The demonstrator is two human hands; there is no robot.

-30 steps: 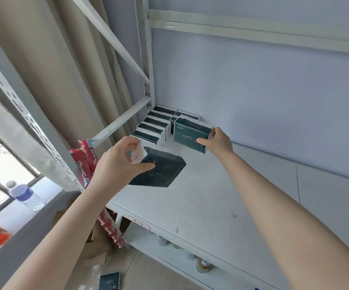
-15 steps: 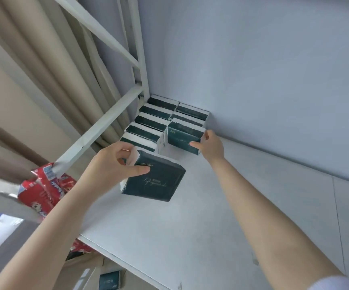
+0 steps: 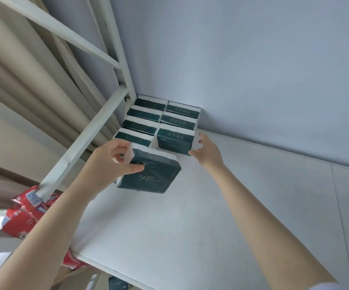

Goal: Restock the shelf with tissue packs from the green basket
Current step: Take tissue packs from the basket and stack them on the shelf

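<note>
Pack (image 3: 150,174) in left fingers (image 3: 118,146) nearer rows (image 3: 146,115); right fingers (image 3: 202,139) (half hidden) around front pack (image 3: 174,140)

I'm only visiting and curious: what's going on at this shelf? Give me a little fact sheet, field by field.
Place: white shelf board against a pale wall
Left hand: grips a dark green tissue pack, tilted, in front of the left row
Right hand: holds the right end of the front pack in the right row
Stock: upright stocked packs in the back corner, four left, three right
Nearby: red package, beige curtain
</note>
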